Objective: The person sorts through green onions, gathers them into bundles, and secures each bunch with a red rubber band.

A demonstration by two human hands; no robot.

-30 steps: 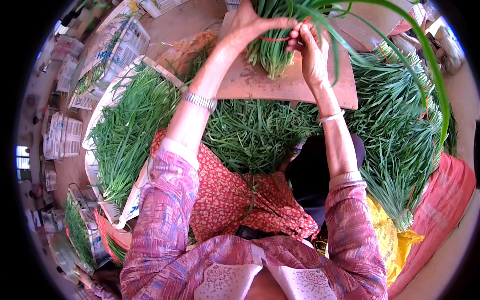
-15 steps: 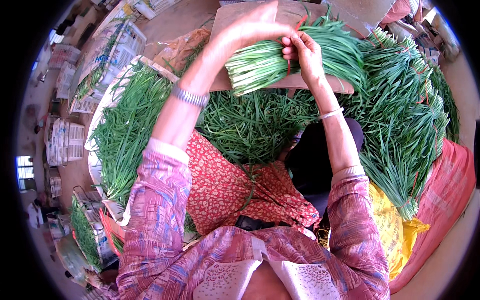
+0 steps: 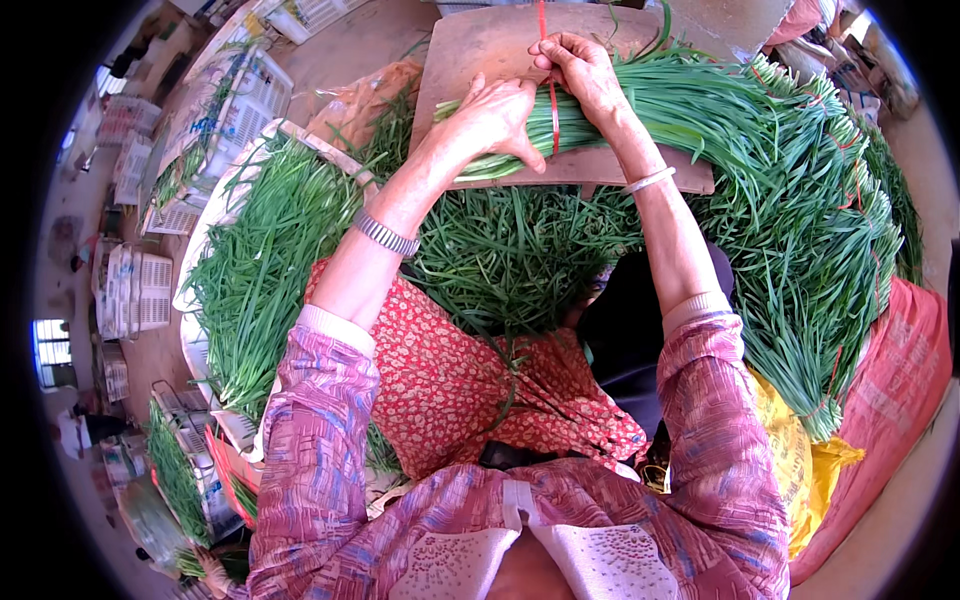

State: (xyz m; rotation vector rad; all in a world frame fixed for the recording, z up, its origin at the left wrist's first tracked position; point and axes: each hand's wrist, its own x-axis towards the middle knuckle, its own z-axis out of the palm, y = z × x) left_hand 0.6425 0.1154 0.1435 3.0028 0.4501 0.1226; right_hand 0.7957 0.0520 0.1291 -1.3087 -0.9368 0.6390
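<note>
A bunch of garlic chives (image 3: 690,105) lies across a brown board (image 3: 480,60), pale stem ends to the left and green leaves to the right. Spread over the stem end is my left hand (image 3: 492,118), its thumb on the near side and its fingers reaching over the far side, gripping the bunch. A red tie (image 3: 555,125) goes round the bunch just right of that hand. My right hand (image 3: 585,75) is closed in a pinch on the tie at the bunch's far side, and a length of tie sticks up beyond the fingertips.
Several tied bunches (image 3: 810,220) are piled on the right, beside a red sack (image 3: 890,380) and a yellow bag (image 3: 790,450). Loose chives (image 3: 260,250) lie on the left, and more loose leaves (image 3: 510,250) under the board. White crates (image 3: 245,105) stand farther left.
My left hand has come down from above the far side onto the stem end. My right hand has shifted left and away. The bunch has turned slightly, and the tie's end now stands up.
</note>
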